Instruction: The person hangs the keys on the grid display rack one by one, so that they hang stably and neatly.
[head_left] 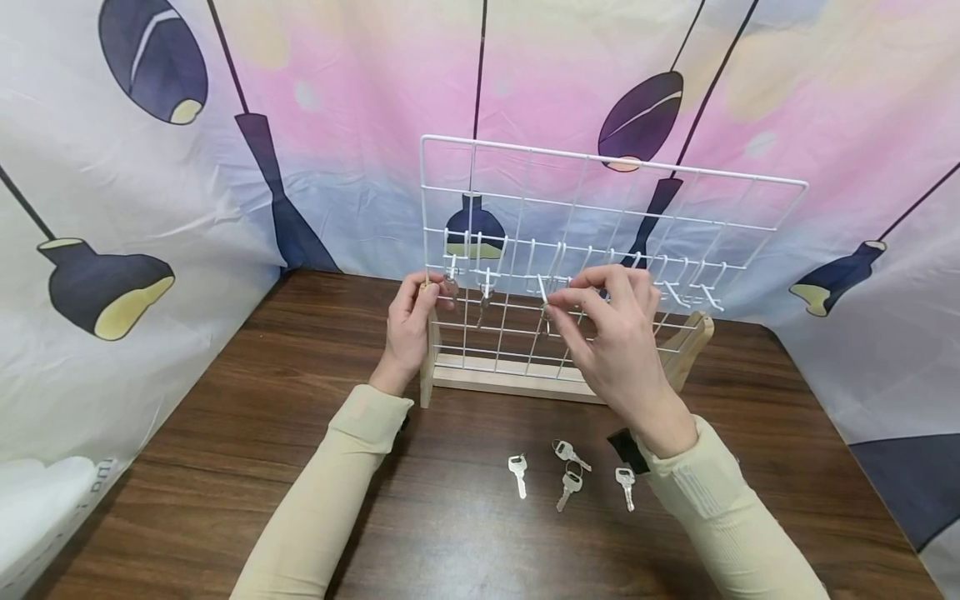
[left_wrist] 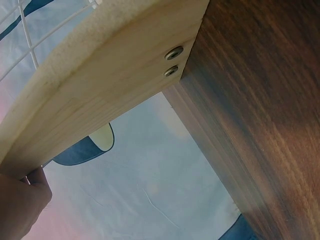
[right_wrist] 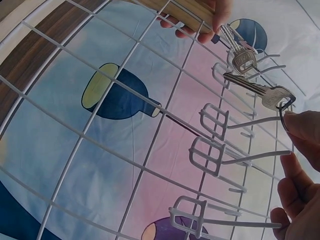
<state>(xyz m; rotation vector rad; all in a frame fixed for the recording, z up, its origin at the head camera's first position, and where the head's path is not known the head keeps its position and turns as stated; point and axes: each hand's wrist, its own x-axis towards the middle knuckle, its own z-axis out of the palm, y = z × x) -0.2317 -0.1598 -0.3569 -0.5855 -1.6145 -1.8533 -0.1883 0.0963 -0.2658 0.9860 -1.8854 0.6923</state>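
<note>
The right grip (head_left: 615, 329) pinched a key (right_wrist: 274, 95) by its ring (right_wrist: 282, 112) at a hook (right_wrist: 255, 122); the left grip (head_left: 408, 325) held the left upright (head_left: 427, 379) of the rack (head_left: 517, 381). Hanging seemed underway; next called for seating the ring. Four keys (head_left: 518, 477) lay on the near tabletop (head_left: 450, 533).

White grid rack (head_left: 555, 152), seemingly silver keys (head_left: 517, 467), dark-brown wood-grained table (head_left: 465, 525)

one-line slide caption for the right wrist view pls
Right grip holds a key by its ring at a white hook, left grip on the wooden upright of a wire rack.
</note>
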